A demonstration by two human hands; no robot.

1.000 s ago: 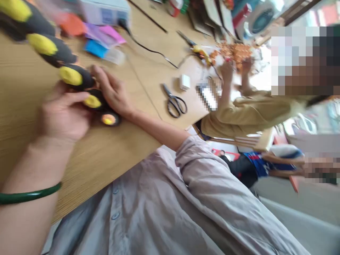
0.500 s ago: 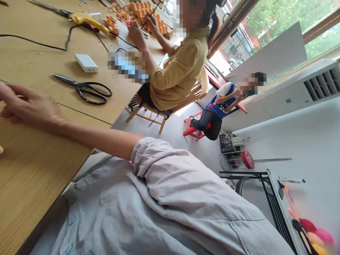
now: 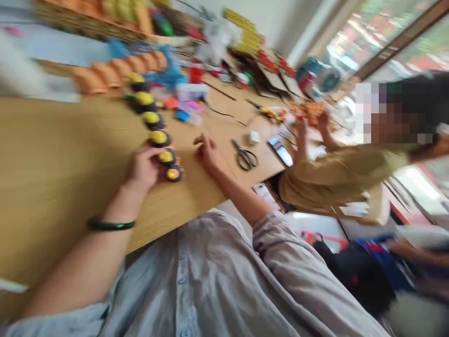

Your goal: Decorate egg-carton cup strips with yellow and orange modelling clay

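Observation:
My left hand (image 3: pixel 143 166), with a dark green bangle on its wrist, is closed on the near end of a strip of egg-carton cups (image 3: pixel 157 137). The strip is painted black with yellow tops and slants away from me over the wooden table. To the right of it, my right hand (image 3: pixel 209 153) rests at the table with its fingers loosely bent and apart, nothing seen in them. Black-handled scissors (image 3: pixel 246 158) lie to the right of that hand, beside a white charger block (image 3: pixel 253 137). Motion blur softens the details.
An orange egg-carton strip (image 3: pixel 122 70) lies beyond the painted one, near a blue plastic bag (image 3: pixel 168 70). A yellow glue gun (image 3: pixel 270 113) with a cord and a phone (image 3: pixel 280 150) lie on the right. A co-worker in a tan shirt (image 3: pixel 326 178) sits there, hands over orange carton pieces.
My view has swung left from the room's right side to the table before me. My left hand and the painted strip have come into view; my right hand's fingers look less bunched.

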